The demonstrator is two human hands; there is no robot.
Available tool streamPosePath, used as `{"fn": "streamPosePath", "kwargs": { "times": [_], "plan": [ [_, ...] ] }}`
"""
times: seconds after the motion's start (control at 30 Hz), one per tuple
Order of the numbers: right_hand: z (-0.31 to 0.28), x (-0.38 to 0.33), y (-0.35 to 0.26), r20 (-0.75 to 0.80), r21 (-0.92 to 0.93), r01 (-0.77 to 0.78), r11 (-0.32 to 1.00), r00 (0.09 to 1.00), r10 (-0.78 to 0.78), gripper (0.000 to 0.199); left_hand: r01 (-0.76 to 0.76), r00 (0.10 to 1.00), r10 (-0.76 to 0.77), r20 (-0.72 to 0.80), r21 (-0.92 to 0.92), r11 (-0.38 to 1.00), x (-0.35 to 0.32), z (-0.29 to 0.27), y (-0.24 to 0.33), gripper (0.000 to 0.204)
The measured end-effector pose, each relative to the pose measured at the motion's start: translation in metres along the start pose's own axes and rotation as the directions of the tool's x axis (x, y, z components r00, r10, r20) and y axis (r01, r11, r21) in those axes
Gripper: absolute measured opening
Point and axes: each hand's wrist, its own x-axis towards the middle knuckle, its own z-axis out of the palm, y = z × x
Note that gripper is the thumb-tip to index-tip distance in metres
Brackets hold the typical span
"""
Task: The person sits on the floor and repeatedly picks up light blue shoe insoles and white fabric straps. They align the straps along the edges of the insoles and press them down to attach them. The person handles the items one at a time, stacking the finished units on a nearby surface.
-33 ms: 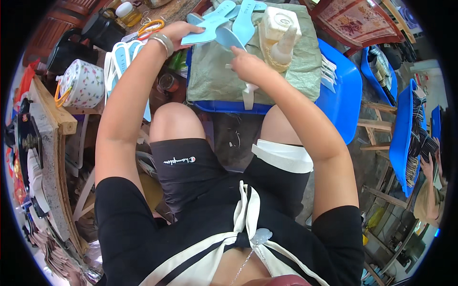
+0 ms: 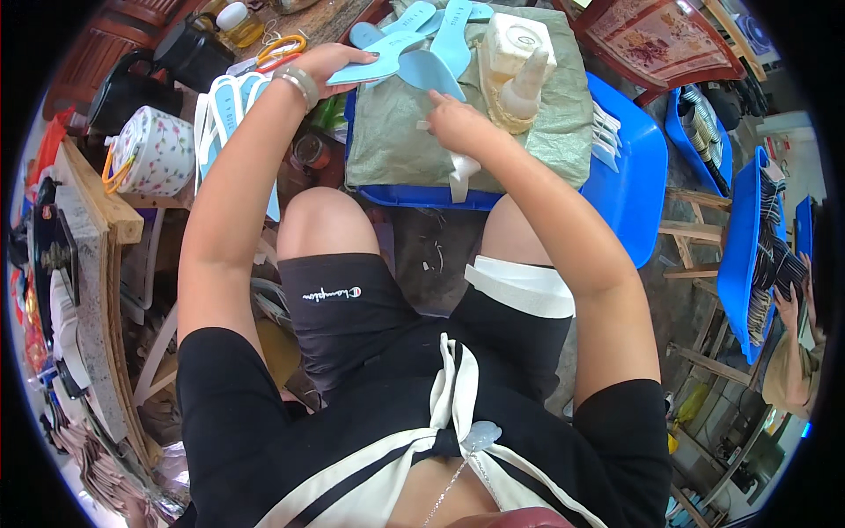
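Observation:
My left hand (image 2: pixel 329 67) is closed on a light blue insole (image 2: pixel 380 60), with the thumb on top and its wide end lying over other insoles. Beside it, a second light blue insole (image 2: pixel 429 72) points its tip toward my right hand (image 2: pixel 459 125). The right index fingertip is at or just below that tip; whether it touches I cannot tell. A white strip (image 2: pixel 459 183) hangs below my right hand, and a white end pokes out past its curled fingers. More blue insoles (image 2: pixel 453 37) lie fanned out behind, on a green woven sheet (image 2: pixel 387 154).
A glue bottle (image 2: pixel 525 86) with a pale nozzle stands right of the insoles beside a whitish block (image 2: pixel 518 44). Orange-handled scissors (image 2: pixel 282 51), white-edged blue straps (image 2: pixel 224 110) and a floral pot (image 2: pixel 158 151) are at left. A blue tub (image 2: pixel 629 189) is at right; another person's hand (image 2: pixel 792 304) works farther right.
The insole tip near my right hand has swung slightly down and to the right. My left hand and its insole have shifted a little. The right hand is nearly still.

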Motion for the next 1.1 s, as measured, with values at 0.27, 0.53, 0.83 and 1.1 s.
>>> {"fn": "streamPosePath", "kwargs": {
  "times": [0.27,0.53,0.83,1.1],
  "plan": [
    [-0.089,-0.07,-0.048,-0.123,0.488,0.131,0.863,0.989,-0.081,0.012,-0.266,0.961,0.264,0.085,0.556,0.787,-0.148,-0.011,-0.049,0.026],
    [-0.079,-0.122,-0.159,-0.44,0.519,0.167,0.838,0.893,0.095,0.007,-0.288,0.756,0.596,0.273,0.955,-0.072,-0.241,0.095,-0.018,0.02],
    [-0.082,-0.161,-0.165,0.031,0.997,-0.044,0.057,0.975,0.22,0.016,-0.733,0.674,0.658,-0.336,-0.417,0.537,-0.253,0.121,-0.096,0.07],
    [-0.114,-0.188,-0.143,-0.205,0.978,0.208,0.022,0.93,0.306,0.023,-0.673,0.737,0.491,-0.464,-0.575,0.466,-0.216,0.109,-0.092,0.023]
  ]
}}
